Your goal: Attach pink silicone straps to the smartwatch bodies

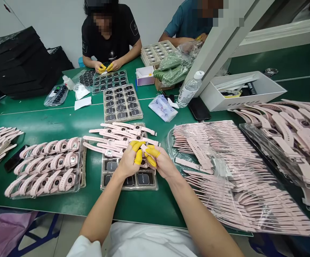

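Yellow finger cots cover fingertips on both my hands. My left hand and my right hand meet over a clear tray, fingers pinched together on a pale pink watch strap. Most of that strap is hidden by my fingers, and I cannot tell whether a watch body is attached. In the tray's near part sit dark square watch faces. Across its far part lie several pink-strapped watches with their straps spread out sideways.
Left stands a tray of looped pink watches. A large bagged pile of pink straps lies right. Beyond are another watch-face tray, a tissue pack, a bottle and a white box. Two co-workers sit opposite.
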